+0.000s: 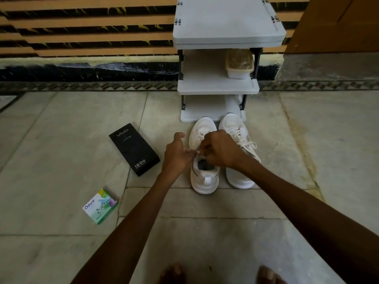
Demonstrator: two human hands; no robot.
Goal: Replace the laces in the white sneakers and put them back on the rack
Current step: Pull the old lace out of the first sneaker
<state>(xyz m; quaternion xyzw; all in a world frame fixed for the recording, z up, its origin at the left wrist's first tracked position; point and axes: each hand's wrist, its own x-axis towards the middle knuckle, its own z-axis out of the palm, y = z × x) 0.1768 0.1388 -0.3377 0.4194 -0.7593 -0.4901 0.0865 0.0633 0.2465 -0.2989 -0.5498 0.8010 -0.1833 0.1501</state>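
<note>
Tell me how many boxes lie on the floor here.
2. The black box lies left of the white sneakers. The small Odonil box lies further left, nearer the person. The arms may hide others.

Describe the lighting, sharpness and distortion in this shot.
Head view: dim, even light, soft shadows; the wide lens bows the striped wall and stone floor joints near the edges; print on the black rectangular box reads sharply; the left hand and right hand, pinching a white lace over one white sneaker, look slightly soft.
</note>
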